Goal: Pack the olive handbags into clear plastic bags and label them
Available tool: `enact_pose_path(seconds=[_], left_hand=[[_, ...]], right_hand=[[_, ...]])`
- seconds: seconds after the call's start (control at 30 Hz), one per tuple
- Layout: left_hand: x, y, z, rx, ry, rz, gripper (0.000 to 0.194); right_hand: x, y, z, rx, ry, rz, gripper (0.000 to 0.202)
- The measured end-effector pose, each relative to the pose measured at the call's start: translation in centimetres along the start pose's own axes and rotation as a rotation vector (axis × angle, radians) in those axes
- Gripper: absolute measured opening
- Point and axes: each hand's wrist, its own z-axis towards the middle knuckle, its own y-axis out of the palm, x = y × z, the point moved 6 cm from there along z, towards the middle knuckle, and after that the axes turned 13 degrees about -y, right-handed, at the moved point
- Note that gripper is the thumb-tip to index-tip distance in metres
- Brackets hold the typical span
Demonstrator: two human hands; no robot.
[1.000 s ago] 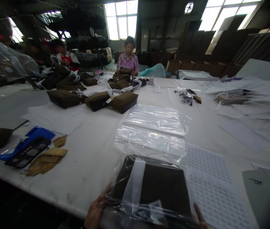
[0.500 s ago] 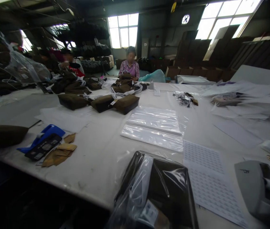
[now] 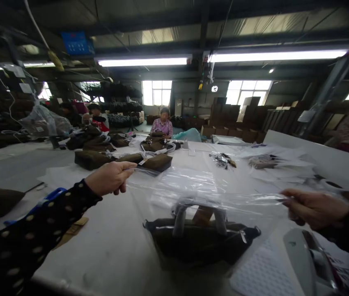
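A clear plastic bag (image 3: 245,200) is stretched wide between my two hands. My left hand (image 3: 111,179) pinches its upper left corner between thumb and fingers. At the upper right corner, the fingers of my right hand (image 3: 318,207) are closed on the plastic. Inside hangs a dark olive handbag (image 3: 199,242), with its zipped top and wrapped handles up toward the bag's mouth. The lower part of the handbag is dim and blurred. Just beyond it lies a stack of flat clear plastic bags (image 3: 189,177).
Several dark handbags (image 3: 159,162) lie across the white table (image 3: 106,250). A printed label sheet (image 3: 263,273) and a grey tape dispenser (image 3: 300,259) are at right. Brown paper packets (image 3: 76,228) and a blue item (image 3: 53,194) sit at left. A person (image 3: 162,123) sits opposite.
Both hands have come into view, holding the plastic bag's top corners. The wrapped handbag, lying on the table before, is now raised with its top upward. The camera has tilted up.
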Motion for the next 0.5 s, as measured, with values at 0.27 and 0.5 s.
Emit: enact_pose_path(seconds=[0.27, 0.5], left_hand=[[1.6, -0.5, 3.1, -0.042, 0.072, 0.302, 0.045], [0.0, -0.7, 4.0, -0.037, 0.089, 0.42, 0.046]], right_hand=[[-3.7, -0.4, 3.4, -0.081, -0.118, 0.068, 0.034], [-2.1, 0.7, 3.1, -0.072, -0.118, -0.087, 0.046]])
